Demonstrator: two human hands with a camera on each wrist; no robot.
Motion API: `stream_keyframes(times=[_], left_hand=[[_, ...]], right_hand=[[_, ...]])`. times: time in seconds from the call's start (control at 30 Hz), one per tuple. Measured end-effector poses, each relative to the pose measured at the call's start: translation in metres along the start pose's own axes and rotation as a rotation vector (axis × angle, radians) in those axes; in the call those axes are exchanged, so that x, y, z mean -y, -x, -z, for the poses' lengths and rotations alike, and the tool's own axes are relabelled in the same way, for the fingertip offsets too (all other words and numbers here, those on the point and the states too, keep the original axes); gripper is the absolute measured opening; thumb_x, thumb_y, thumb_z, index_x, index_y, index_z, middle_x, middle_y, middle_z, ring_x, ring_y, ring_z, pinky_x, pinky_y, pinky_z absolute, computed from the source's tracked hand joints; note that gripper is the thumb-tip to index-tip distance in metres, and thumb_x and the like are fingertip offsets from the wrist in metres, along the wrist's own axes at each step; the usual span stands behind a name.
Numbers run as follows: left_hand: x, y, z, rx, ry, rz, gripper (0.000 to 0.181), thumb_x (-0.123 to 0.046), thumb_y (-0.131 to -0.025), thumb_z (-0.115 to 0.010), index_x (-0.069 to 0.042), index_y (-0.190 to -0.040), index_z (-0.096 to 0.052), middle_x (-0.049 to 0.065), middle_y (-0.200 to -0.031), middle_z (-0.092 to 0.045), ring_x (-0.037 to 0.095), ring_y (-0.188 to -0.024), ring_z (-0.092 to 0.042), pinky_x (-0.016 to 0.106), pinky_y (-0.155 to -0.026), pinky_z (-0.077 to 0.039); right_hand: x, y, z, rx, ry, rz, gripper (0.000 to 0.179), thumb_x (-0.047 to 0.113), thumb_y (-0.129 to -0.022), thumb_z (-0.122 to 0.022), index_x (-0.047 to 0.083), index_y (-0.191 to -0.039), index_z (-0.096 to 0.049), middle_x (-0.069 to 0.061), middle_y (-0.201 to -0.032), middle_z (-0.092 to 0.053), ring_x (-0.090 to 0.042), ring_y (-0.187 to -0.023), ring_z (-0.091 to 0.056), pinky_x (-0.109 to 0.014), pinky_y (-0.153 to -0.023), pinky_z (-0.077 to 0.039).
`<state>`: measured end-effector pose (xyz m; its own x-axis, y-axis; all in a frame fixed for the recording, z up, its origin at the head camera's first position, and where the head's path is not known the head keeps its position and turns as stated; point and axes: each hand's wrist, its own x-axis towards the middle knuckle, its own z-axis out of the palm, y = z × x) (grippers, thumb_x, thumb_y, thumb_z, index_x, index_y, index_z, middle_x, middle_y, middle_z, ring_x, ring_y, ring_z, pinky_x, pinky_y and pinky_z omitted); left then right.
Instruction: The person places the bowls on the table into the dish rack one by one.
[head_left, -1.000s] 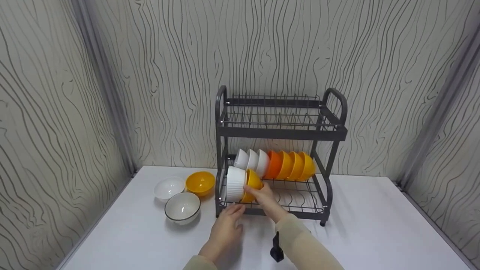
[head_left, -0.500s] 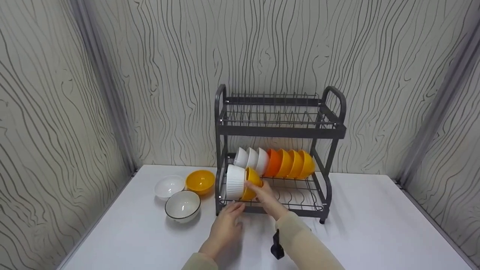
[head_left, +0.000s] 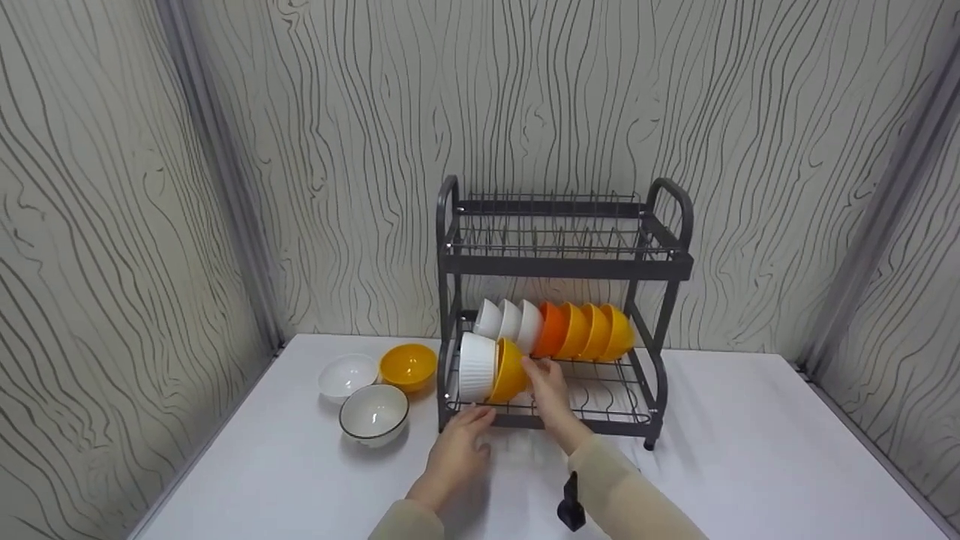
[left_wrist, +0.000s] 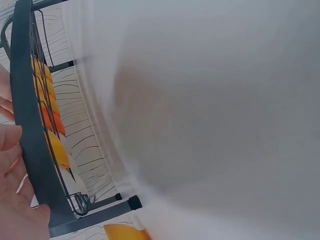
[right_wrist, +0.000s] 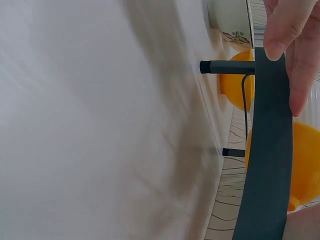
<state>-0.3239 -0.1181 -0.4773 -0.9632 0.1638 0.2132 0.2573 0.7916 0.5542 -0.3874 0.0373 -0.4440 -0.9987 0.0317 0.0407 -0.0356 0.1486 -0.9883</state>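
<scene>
On the lower tier of a black dish rack [head_left: 566, 268], a white ribbed bowl [head_left: 477, 367] stands on its side at the front left. A yellow bowl [head_left: 511, 373] is nested against its mouth. My right hand [head_left: 553, 394] is at the yellow bowl's right side, thumb and fingertips near its base; whether they touch is unclear. My left hand [head_left: 456, 452] is at the rack's front rail below the white bowl, fingers extended. In the left wrist view the left hand [left_wrist: 20, 195] lies by the rail. The right wrist view shows the yellow bowl [right_wrist: 306, 162] behind the rail.
Behind stands a row of tilted bowls: white bowls [head_left: 529, 327], an orange bowl [head_left: 552, 330] and yellow bowls [head_left: 618, 334]. Left of the rack on the white table [head_left: 739, 442] sit a white bowl [head_left: 347, 377], a yellow bowl [head_left: 408, 367] and a dark-rimmed bowl [head_left: 374, 414].
My right thumb has come off the front of the yellow bowl, and the hand has shifted right to its side. The yellow bowl stays against the white one. The head view has shifted slightly.
</scene>
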Motion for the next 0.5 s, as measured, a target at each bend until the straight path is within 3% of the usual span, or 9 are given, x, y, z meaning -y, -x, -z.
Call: stream_keyframes(times=[0.3,0.4,0.5], left_hand=[[-0.001,0.001,-0.003,0.023,0.028,0.019,0.051,-0.006,-0.083,-0.062,-0.014,-0.132,-0.051,0.000,-0.139,-0.048,0.027,-0.136,-0.034,0.050,-0.110,-0.030],[-0.001,0.002,-0.002,0.016,0.019,0.006,0.051,-0.006,-0.083,-0.062,-0.013,-0.132,-0.051,0.001,-0.139,-0.048,0.028,-0.136,-0.035,0.051,-0.110,-0.030],[-0.002,0.002,-0.001,0.015,0.024,0.012,0.051,-0.006,-0.084,-0.062,-0.014,-0.133,-0.051,0.001,-0.140,-0.047,0.028,-0.136,-0.034,0.051,-0.110,-0.029]], right_hand=[[-0.010,0.021,0.037,0.035,0.162,0.078,0.075,0.055,-0.089,-0.048,0.006,-0.141,-0.024,-0.019,-0.144,-0.035,-0.036,-0.133,-0.035,-0.052,-0.109,-0.032],[-0.016,0.023,0.050,0.044,0.288,0.151,0.071,0.049,-0.091,-0.050,0.006,-0.142,-0.026,-0.020,-0.146,-0.033,-0.037,-0.135,-0.032,-0.052,-0.110,-0.030],[-0.019,0.024,0.063,0.038,0.486,0.214,0.073,0.049,-0.090,-0.051,0.004,-0.142,-0.028,-0.020,-0.147,-0.032,-0.038,-0.136,-0.030,-0.053,-0.111,-0.027]])
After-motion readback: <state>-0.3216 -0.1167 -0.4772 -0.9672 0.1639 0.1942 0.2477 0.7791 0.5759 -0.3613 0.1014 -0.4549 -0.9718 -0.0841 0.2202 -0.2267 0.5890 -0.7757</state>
